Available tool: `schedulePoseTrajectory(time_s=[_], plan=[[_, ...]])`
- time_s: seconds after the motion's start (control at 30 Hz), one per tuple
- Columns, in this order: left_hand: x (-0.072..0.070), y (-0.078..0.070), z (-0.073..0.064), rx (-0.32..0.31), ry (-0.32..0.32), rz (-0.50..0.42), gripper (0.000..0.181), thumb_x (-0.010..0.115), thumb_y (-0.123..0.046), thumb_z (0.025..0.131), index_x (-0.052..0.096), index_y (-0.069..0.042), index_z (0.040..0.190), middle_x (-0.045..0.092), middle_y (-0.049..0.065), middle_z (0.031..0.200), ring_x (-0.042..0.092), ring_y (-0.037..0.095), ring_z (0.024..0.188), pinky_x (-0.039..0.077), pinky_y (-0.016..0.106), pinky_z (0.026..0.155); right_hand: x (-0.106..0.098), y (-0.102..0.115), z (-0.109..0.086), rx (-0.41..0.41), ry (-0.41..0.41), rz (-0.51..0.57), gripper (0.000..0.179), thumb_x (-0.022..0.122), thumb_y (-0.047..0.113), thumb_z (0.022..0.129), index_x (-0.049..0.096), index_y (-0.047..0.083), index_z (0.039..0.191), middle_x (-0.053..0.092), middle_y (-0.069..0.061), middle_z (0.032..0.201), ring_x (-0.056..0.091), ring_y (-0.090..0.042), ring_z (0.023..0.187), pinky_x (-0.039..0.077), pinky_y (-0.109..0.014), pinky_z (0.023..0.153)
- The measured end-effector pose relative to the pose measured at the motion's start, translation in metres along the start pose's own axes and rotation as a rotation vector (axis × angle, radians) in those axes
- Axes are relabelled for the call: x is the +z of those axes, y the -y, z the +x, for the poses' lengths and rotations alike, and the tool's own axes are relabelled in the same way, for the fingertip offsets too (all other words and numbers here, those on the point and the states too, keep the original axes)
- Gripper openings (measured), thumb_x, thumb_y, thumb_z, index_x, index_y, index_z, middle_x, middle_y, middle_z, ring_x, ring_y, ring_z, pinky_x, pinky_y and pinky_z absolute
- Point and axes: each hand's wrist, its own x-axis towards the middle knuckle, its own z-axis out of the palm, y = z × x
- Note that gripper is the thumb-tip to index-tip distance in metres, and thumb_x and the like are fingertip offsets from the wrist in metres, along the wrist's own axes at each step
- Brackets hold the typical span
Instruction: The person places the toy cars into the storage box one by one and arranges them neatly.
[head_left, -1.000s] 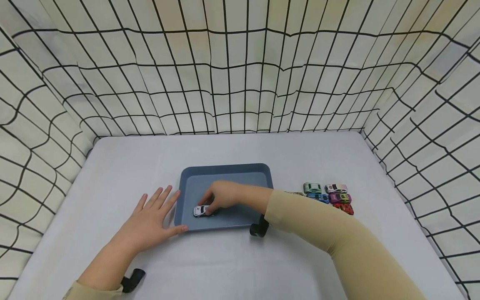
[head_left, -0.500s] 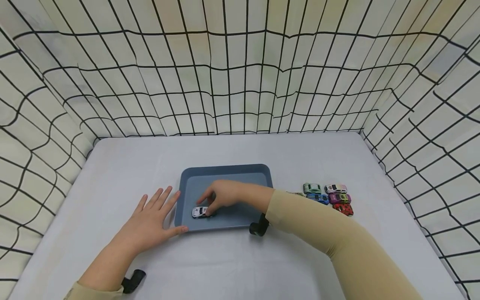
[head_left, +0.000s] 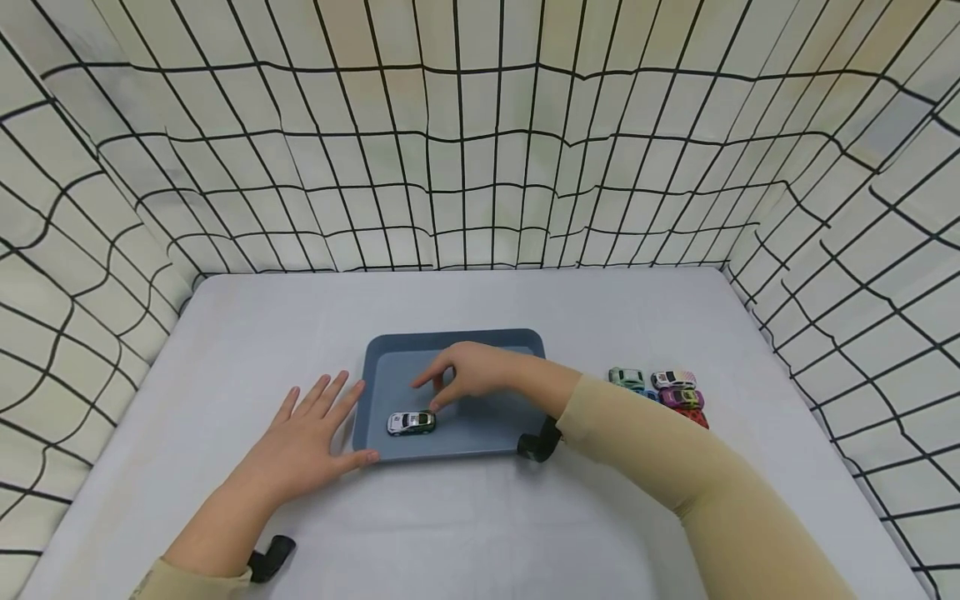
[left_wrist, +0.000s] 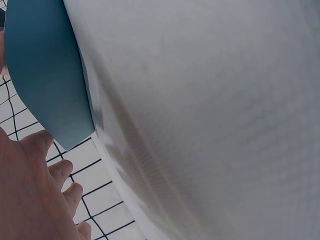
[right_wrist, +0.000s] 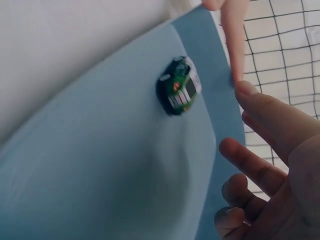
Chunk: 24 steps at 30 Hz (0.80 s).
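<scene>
White toy car [head_left: 411, 423] was supported by the blue tray [head_left: 480, 432], near its front left corner. The tray's left side was flanked by the left hand [head_left: 303, 450], straight fingers fanned. Just beyond the car, the released right hand [head_left: 471, 372] was held over the tray, thumb and forefinger parted. Farther off, small cars [head_left: 681, 398] were clustered on the counter [head_left: 450, 533].

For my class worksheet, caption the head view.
Right hand over a rectangular blue tray bearing one white-and-dark toy car, left hand at the tray's edge.
</scene>
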Motion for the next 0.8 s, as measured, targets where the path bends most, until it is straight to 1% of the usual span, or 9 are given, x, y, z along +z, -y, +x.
schedulePoseTrajectory(time_s=[0.17,0.33,0.5,0.6,0.67,0.8], plan=[[0.001,0.000,0.000,-0.003,-0.002,0.003,0.109,0.054,-0.082,0.079,0.026,-0.013,0.158,0.020,0.019,0.163,0.014,0.041,0.149,0.005,0.065,0.117,-0.014,-0.010,-0.018,0.001,-0.031,0.017,0.046,0.078,0.036,0.087,0.068,0.026,0.130,0.065,0.006,0.103,0.058,-0.015,0.079,0.049,-0.026,0.066],[-0.001,0.000,-0.001,-0.001,-0.002,-0.004,0.108,0.055,-0.080,0.079,0.025,-0.013,0.158,0.019,0.018,0.163,0.014,0.041,0.149,0.004,0.065,0.117,-0.030,-0.021,-0.040,0.034,-0.068,0.008,0.047,0.078,0.035,0.087,0.067,0.026,0.131,0.067,0.000,0.109,0.054,-0.016,0.080,0.047,-0.027,0.065],[-0.002,-0.002,-0.001,-0.002,-0.001,-0.004,0.109,0.055,-0.081,0.079,0.025,-0.013,0.158,0.019,0.019,0.163,0.014,0.041,0.149,0.004,0.066,0.117,-0.042,-0.038,-0.070,0.068,-0.131,0.030,0.046,0.078,0.030,0.087,0.068,0.022,0.130,0.067,-0.005,0.109,0.052,-0.017,0.076,0.046,-0.030,0.064],[-0.002,-0.002,-0.001,-0.005,0.001,-0.001,0.109,0.055,-0.081,0.079,0.025,-0.012,0.158,0.019,0.019,0.163,0.015,0.042,0.149,0.005,0.066,0.117,-0.045,-0.052,-0.091,0.082,-0.154,0.047,0.046,0.078,0.029,0.087,0.068,0.020,0.131,0.067,-0.006,0.110,0.052,-0.018,0.078,0.047,-0.031,0.067],[-0.003,-0.002,-0.001,-0.005,0.003,-0.001,0.108,0.055,-0.081,0.080,0.025,-0.012,0.158,0.019,0.019,0.163,0.015,0.042,0.149,0.005,0.066,0.117,-0.046,-0.062,-0.104,0.092,-0.163,0.051,0.046,0.078,0.030,0.087,0.068,0.018,0.131,0.067,-0.005,0.109,0.053,-0.018,0.081,0.047,-0.033,0.069],[-0.003,-0.002,-0.001,-0.003,-0.001,-0.006,0.107,0.056,-0.079,0.080,0.025,-0.012,0.158,0.019,0.019,0.163,0.015,0.042,0.149,0.005,0.066,0.117,-0.047,-0.082,-0.131,0.154,-0.171,0.048,0.046,0.077,0.032,0.088,0.068,0.018,0.131,0.067,-0.001,0.107,0.052,-0.019,0.084,0.046,-0.034,0.069]])
